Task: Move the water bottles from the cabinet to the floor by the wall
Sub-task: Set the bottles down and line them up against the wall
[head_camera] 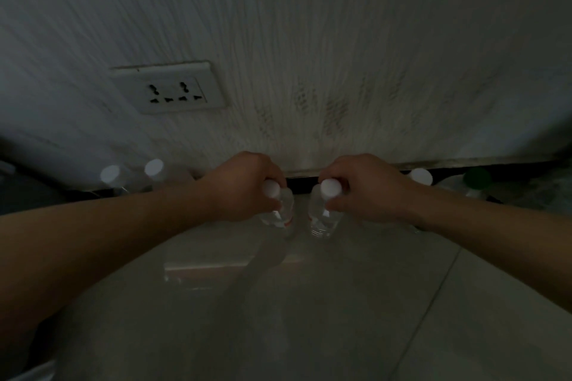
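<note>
You seem to be setting down: your left hand [244, 187] grips one water bottle [280, 210] near its cap, your right hand [368, 190] the second bottle [322, 218], both upright at the edge of the floor [278, 318] by the wall [309, 40] (other bottles [154, 170] stand alongside). Next, loosen both grips gently so neither tips.

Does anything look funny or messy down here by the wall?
No spill shows. Two small oddities: the wall has dark blotchy marks just above the left-hand bottle and the right-hand bottle, and the far-right bottle has a green cap while every other cap in view is white.
</note>
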`<action>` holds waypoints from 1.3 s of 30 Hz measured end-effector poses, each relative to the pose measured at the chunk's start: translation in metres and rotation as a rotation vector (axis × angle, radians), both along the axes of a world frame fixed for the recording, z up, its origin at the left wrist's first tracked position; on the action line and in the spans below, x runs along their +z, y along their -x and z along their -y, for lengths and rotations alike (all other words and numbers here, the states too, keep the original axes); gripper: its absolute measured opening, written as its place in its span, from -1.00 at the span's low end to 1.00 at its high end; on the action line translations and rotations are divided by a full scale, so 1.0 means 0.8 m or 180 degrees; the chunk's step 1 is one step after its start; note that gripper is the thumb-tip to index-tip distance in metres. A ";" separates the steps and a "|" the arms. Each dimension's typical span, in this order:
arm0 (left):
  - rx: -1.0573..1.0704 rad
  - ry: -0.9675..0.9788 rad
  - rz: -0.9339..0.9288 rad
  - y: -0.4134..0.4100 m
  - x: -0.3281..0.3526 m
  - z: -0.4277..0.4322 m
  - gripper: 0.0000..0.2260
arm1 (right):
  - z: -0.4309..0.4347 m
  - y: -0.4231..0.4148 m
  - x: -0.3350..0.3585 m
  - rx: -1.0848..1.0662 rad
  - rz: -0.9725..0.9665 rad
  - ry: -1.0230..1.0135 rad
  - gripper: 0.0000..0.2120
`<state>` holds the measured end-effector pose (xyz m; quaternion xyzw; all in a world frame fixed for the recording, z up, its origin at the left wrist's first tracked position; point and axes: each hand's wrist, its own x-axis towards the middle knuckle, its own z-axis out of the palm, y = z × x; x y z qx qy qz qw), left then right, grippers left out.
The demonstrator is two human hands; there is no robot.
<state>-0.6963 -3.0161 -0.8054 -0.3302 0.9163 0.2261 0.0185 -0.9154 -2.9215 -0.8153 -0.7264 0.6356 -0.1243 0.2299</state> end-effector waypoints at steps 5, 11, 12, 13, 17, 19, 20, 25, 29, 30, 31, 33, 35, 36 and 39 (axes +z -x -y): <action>-0.0072 -0.0048 -0.0073 -0.018 0.009 0.002 -0.73 | 0.003 -0.012 0.009 -0.0189 0.0012 -0.0081 -0.77; -0.0031 -0.0036 -0.0110 -0.046 0.018 0.017 -0.72 | 0.019 -0.037 0.015 -0.0265 0.0001 -0.0020 -0.73; -0.0059 -0.0046 -0.0090 -0.051 0.020 0.020 -0.72 | 0.022 -0.042 0.015 -0.0270 -0.0031 -0.0029 -0.72; -0.0099 -0.0067 -0.0068 -0.056 0.021 0.021 -0.73 | 0.025 -0.047 0.015 -0.0250 -0.0062 -0.0024 -0.72; -0.0252 -0.0098 -0.0065 -0.072 0.026 0.027 -0.74 | 0.036 -0.065 0.011 -0.0166 -0.0133 0.0025 -0.71; -0.0306 -0.0098 -0.0001 -0.078 0.027 0.029 -0.75 | 0.040 -0.072 0.010 -0.0132 -0.0120 0.0009 -0.70; -0.0332 -0.0107 0.0037 -0.080 0.027 0.030 -0.75 | 0.042 -0.075 0.010 -0.0119 -0.0126 0.0017 -0.71; -0.0377 -0.0171 0.0153 -0.086 0.020 0.034 -0.72 | 0.047 -0.088 0.004 -0.0215 -0.0180 0.0035 -0.72; -0.0385 -0.0252 0.0097 -0.088 0.011 0.035 -0.72 | 0.046 -0.092 -0.002 -0.0205 -0.0159 0.0078 -0.70; -0.0365 -0.0259 0.0077 -0.088 0.010 0.036 -0.71 | 0.047 -0.093 -0.004 -0.0171 -0.0180 0.0102 -0.70; -0.0345 -0.0267 0.0057 -0.088 0.008 0.037 -0.71 | 0.047 -0.094 -0.005 -0.0134 -0.0212 0.0126 -0.70; -0.0306 -0.0272 0.0058 -0.087 0.006 0.040 -0.67 | 0.048 -0.095 -0.008 -0.0056 -0.0286 0.0165 -0.68; -0.0293 -0.0236 0.0127 -0.085 0.004 0.041 -0.65 | 0.049 -0.095 -0.011 0.0001 -0.0302 0.0192 -0.68; -0.0282 -0.0184 0.0194 -0.084 0.003 0.041 -0.64 | 0.050 -0.096 -0.012 0.0018 -0.0290 0.0201 -0.68; -0.0227 0.0165 0.0389 -0.082 -0.003 0.038 -0.61 | 0.049 -0.095 -0.013 0.0081 -0.0239 0.0161 -0.68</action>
